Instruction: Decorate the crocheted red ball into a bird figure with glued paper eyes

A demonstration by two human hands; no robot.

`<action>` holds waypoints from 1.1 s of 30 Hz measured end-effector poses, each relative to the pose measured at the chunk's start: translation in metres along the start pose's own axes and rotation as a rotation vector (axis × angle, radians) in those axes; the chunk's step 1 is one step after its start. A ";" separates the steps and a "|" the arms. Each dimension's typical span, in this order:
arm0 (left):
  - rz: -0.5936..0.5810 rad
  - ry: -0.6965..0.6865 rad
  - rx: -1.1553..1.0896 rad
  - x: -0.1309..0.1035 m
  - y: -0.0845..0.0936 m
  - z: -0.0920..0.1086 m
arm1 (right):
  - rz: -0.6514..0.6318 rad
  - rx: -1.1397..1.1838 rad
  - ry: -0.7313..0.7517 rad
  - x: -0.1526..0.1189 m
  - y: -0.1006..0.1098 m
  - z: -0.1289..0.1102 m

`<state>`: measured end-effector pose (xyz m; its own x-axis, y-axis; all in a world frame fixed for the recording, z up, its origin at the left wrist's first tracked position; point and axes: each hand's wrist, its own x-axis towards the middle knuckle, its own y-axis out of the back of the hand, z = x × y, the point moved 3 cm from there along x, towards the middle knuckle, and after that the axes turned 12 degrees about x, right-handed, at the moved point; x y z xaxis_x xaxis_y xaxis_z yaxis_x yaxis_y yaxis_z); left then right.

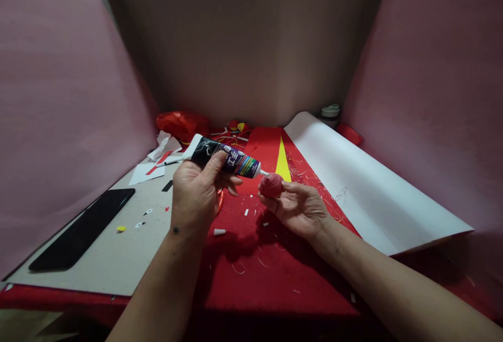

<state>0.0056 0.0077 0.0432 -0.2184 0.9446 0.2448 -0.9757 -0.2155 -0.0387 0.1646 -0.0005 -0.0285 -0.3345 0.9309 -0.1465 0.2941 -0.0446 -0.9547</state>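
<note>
My left hand (200, 182) is wrapped round a dark glue tube (243, 165) with coloured stripes, which tilts down to the right. The tube's white nozzle meets the top of a small, round, red textured piece (271, 185). Fingers and thumb of my right hand (296, 203) hold that red piece from the right side. Below my hands, a small white cap (219, 232) lies on the red cloth (251, 274). Part of an orange-red ring-shaped thing shows behind my left hand.
On the grey board (106, 258) at left lie a black phone-like slab (84, 229), paper eye shapes and a yellow scrap (121, 229). A large white sheet (369, 190) curls at right. Behind are a yellow triangle (282, 164), a red bag (183, 123) and a lidded container (330, 114).
</note>
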 end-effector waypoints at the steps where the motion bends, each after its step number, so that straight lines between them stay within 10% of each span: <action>1: -0.002 -0.014 0.013 0.000 0.000 0.000 | 0.004 -0.009 0.003 0.000 0.000 0.000; 33: 0.047 -0.079 0.106 -0.006 0.003 0.002 | -0.034 -0.023 -0.018 0.002 0.005 0.000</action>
<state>0.0040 0.0010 0.0431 -0.2579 0.9112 0.3213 -0.9563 -0.2882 0.0499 0.1650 0.0016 -0.0334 -0.3611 0.9249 -0.1189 0.3030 -0.0042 -0.9530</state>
